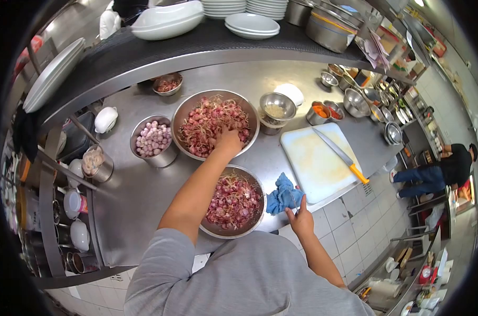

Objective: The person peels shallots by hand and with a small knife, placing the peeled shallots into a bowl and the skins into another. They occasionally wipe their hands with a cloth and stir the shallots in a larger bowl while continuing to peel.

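Note:
My left hand (pixel 228 141) reaches into a large steel bowl (pixel 177 126) heaped with red shallots (pixel 207 118) that have dry roots and stems. Its fingers are bent together around shallots, the tips partly hidden in the pile. Closer to my body stands a perforated steel colander (pixel 261 210) with more shallots (pixel 233 203). My right hand (pixel 301 220) is beside a crumpled blue cloth (pixel 282 196) at the table's front edge. Between its thumb and forefinger is a thin blade-like thing, too small to make out clearly.
A pot of peeled shallots (pixel 153 139) stands left of the bowl. On the right, a yellow-handled knife (pixel 336 150) lies on a white cutting board (pixel 307 158). Small steel bowls (pixel 356 102) line the back right. Overhead runs a shelf (pixel 160 55) with plates. Another person (pixel 452 166) stands far right.

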### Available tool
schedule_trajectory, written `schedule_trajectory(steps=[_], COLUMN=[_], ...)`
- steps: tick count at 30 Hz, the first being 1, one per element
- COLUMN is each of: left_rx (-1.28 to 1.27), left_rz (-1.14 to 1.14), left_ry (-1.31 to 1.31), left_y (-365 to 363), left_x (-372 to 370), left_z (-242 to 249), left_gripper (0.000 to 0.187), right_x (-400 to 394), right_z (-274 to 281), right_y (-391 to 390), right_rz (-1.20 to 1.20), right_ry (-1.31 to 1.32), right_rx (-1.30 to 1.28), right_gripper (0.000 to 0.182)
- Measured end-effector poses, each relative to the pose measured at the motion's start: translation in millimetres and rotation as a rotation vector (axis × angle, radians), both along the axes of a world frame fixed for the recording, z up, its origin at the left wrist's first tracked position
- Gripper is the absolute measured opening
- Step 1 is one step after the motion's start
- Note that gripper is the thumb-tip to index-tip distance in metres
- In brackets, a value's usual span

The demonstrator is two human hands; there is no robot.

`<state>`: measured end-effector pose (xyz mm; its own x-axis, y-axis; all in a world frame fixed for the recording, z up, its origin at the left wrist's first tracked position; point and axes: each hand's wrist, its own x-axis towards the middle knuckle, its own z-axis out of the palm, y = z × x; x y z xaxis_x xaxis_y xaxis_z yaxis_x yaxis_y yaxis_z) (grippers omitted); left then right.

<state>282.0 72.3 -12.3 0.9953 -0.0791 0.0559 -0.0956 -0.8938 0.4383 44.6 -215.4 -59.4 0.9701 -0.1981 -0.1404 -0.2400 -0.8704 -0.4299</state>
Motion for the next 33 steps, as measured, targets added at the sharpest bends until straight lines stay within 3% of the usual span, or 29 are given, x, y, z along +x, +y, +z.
schedule_trajectory(steps=[1,3,4,6,7,8,9,10,11,12,13,15,16,18,19,21,24,26,33], left_rx=[0.140,0.096,0.037,-0.104,-0.147,-0.086,0.027,0.148,0.069,-0.009,-0.006,-0.266,-0.263,-0.573,-0.570,-0.399,-0.385,-0.365,-0.344], left_rz=[0.206,0.105,0.012,-0.225,-0.256,-0.306,-0.371,-0.487,-0.469,-0.449,-0.441,-0.382,-0.376,-0.579,-0.576,-0.531,-0.441,-0.411,-0.468], left_ry=[-0.356,-0.452,-0.553,-0.462,-0.247,-0.094,0.160,0.209,0.254,0.298,0.299,0.074,0.074,-0.130,-0.126,0.132,0.085,0.062,0.041], left_y=[-10.8,-33.8,-45.9,-68.7,-82.7,-90.3,-96.2,-108.7,-114.1,-118.1,-123.3,-134.0,-138.5,-142.9,-141.4,-136.0,-129.4,-125.6,-116.7], left_x=[-17.6,-37.9,-46.0,-67.6,-82.2,-96.5,-110.3,-107.0,-119.0,-131.8,-143.3,-161.6,-156.9,-150.0,-148.2,-139.3,-139.5,-140.1,-132.4], left_z=[9.6,24.7,25.1,10.5,1.9,-2.3,11.7,-37.5,-22.1,-2.9,-4.6,-10.5,-17.6,-27.5,-24.4,-13.7,-11.5,-14.0,-0.8], left_gripper=[0.033,0.034,0.034,0.030,0.028,0.026,0.025,0.025,0.027,0.030,0.030,0.034,0.034,0.031,0.031,0.027,0.021,0.021,0.017], right_x=[2.7,12.0,16.7,24.9,30.1,31.0,35.4,42.4,47.6,39.1,35.8,33.6,31.7,34.8,36.2,38.6,41.3,43.4,48.3], right_z=[-7.2,-25.6,-39.2,-29.8,-25.0,-46.3,-83.8,-124.7,-144.3,-42.6,-33.6,-24.8,-6.2,4.6,10.3,21.1,24.4,26.1,10.1], right_y=[-3.6,-2.6,0.1,6.2,7.6,-1.7,-22.0,-45.8,-57.1,-26.7,-29.9,-39.1,-30.5,-26.1,-24.8,-27.0,-31.8,-26.3,-35.6], right_rz=[-0.009,0.008,-0.012,-0.035,-0.067,-0.070,-0.061,-0.128,-0.196,-0.490,-0.483,-0.444,-0.427,-0.388,-0.348,-0.314,-0.319,-0.433,-0.407], right_ry=[0.008,-0.078,-0.137,-0.059,0.009,-0.122,-0.121,-0.155,-0.185,0.073,0.079,0.216,0.215,0.218,0.213,0.189,0.203,0.148,0.017], right_rx=[0.009,0.134,0.159,0.134,0.100,0.054,0.058,0.336,0.614,1.144,1.147,1.633,1.645,1.661,1.674,1.615,1.467,1.035,0.993], right_gripper=[0.093,0.090,0.081,0.078,0.076,0.055,0.055,0.039,0.024,0.010,0.010,0.023,0.027,0.027,0.026,0.029,0.023,0.028,0.026])
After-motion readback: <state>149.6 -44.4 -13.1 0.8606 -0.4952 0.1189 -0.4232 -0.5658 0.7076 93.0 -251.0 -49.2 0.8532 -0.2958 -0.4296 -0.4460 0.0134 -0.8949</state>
